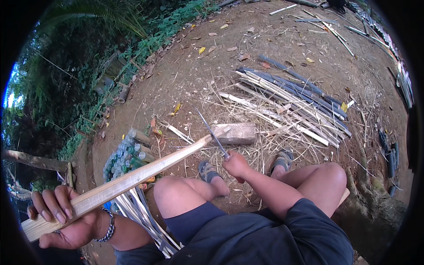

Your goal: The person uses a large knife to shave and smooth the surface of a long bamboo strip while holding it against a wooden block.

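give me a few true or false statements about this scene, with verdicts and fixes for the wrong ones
1. The left hand grips a long wooden strip. True.
2. Both hands grip that strip. False: the right hand holds a thin knife.
3. A wooden block lies on the ground. True.
4. The person is barefoot. False: sandals are worn.
5. Clear and green bottles cluster left of the legs. True.

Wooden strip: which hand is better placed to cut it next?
Probably the right hand: it holds the knife at the wooden strip; the left hand holds the near end.
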`<state>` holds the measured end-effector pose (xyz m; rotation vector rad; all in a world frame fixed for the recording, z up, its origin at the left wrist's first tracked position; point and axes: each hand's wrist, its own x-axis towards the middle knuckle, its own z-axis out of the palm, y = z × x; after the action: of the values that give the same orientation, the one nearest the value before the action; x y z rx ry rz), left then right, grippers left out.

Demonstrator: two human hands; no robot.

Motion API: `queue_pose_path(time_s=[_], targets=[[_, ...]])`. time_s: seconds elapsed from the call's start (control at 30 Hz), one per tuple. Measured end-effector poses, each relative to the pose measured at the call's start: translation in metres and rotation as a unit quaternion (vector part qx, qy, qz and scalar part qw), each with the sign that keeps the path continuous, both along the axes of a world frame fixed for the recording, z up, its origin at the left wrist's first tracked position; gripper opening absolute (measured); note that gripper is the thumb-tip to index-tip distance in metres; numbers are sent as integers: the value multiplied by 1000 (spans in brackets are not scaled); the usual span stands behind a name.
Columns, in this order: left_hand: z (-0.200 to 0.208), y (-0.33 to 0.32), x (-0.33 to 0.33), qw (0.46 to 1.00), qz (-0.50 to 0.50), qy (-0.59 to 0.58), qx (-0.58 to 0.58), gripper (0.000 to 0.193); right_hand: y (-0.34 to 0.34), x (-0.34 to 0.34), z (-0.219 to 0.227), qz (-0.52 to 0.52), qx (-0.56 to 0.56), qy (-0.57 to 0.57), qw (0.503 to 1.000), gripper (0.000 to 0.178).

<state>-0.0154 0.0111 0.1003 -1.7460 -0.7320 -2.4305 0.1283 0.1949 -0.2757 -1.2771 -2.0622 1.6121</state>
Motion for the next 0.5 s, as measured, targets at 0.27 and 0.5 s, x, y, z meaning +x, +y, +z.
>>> queue_pose_path(time_s=[0.27, 0.5], targets=[[-11, -22, 12, 997, -32, 5, -68, 38, -30, -6, 113, 127, 103, 118, 980, 19], [-15, -16, 22, 997, -26, -4, -67, 38, -15, 7, 29, 19, 57, 40, 997, 22]])
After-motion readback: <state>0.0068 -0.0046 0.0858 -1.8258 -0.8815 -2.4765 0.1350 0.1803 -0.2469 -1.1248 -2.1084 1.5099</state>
